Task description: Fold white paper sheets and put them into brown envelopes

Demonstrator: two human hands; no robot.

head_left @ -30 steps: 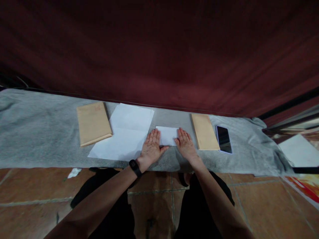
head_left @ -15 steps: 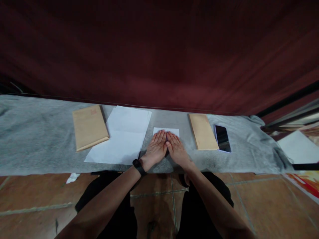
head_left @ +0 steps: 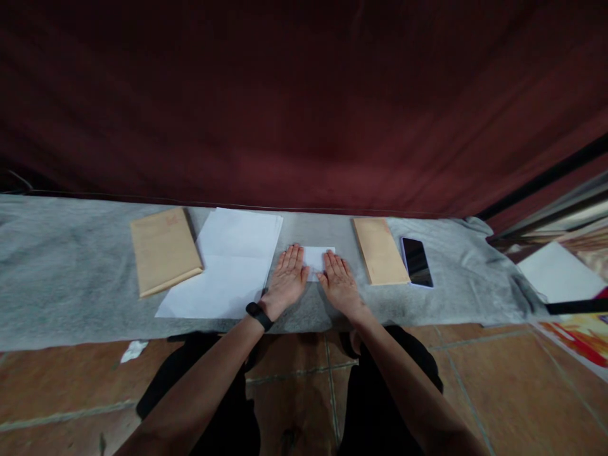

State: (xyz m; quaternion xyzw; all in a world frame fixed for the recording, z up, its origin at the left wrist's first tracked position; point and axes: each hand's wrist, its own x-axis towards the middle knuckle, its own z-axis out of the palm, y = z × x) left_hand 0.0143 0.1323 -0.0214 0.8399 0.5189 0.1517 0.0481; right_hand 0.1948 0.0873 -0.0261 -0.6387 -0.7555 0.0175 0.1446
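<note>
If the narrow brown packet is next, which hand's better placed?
Right, most likely. The right hand, at the right end of the small white paper, is nearer the narrow brown packet; the left hand is at the other end, beside the large white sheets.

On the worktop (head_left: 71, 272), we locate the slip (head_left: 314, 258) between our left hand (head_left: 287, 275) and right hand (head_left: 341, 285). To its left we find the sheets (head_left: 232, 253), then a packet (head_left: 165, 250) overlapping their left edge; to its right, a second packet (head_left: 381, 252), then the phone (head_left: 417, 262).
</note>
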